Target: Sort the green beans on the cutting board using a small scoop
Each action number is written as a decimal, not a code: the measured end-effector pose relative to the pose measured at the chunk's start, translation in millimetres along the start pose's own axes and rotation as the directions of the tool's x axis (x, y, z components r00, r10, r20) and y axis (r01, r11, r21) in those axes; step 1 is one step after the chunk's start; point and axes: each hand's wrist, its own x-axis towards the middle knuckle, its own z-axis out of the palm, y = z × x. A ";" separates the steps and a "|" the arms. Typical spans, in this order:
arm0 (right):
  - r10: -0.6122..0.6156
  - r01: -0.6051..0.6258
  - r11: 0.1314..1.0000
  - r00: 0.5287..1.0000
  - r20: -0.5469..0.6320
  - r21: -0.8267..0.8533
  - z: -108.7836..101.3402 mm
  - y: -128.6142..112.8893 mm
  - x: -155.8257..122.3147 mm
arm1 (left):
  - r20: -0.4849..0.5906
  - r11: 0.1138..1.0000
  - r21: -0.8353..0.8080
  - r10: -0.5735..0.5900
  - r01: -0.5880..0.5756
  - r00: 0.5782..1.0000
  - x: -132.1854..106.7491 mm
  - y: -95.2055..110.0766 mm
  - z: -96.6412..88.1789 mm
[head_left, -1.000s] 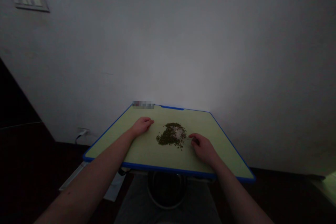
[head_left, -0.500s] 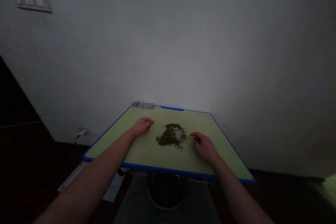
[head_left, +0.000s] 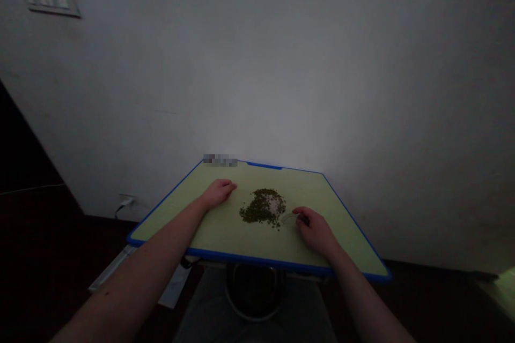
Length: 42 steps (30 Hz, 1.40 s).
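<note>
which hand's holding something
The right hand holds a pale translucent item beside the green seed pile; the left hand rests on the cutting board showing nothing held.

Body log | left forearm [head_left: 137, 273]: bare, small dark mark near wrist-to-elbow midpoint [head_left: 107, 293] | right forearm [head_left: 362, 295]: bare | left hand [head_left: 217, 193]: bare, no ring or glove | right hand [head_left: 316, 230]: bare, no ring or glove | lap: grey cloth, seemingly trousers [head_left: 309, 311]

The bare left hand [head_left: 218, 193] is laid palm-down with fingers loosely together, the bare right hand [head_left: 316, 230] is held curled with fingers pinched inward, and the long bare left forearm [head_left: 140, 262] and long bare right forearm [head_left: 358, 289] are extended forward.
</note>
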 end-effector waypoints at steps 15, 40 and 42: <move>-0.024 0.023 1.000 1.000 -0.009 -0.016 3.9 -9.4 -5.2 | -0.006 1.000 0.000 0.013 -0.013 1.000 2.9 -4.2 1.1; 0.076 -0.092 0.989 0.987 -0.139 -0.117 5.0 -9.8 -2.1 | -0.011 1.000 0.013 0.021 -0.021 1.000 1.5 -1.0 0.8; 0.083 -0.102 0.986 0.986 -0.146 -0.134 4.2 -8.1 -0.6 | -0.013 1.000 0.010 0.014 -0.014 1.000 1.0 -0.4 1.1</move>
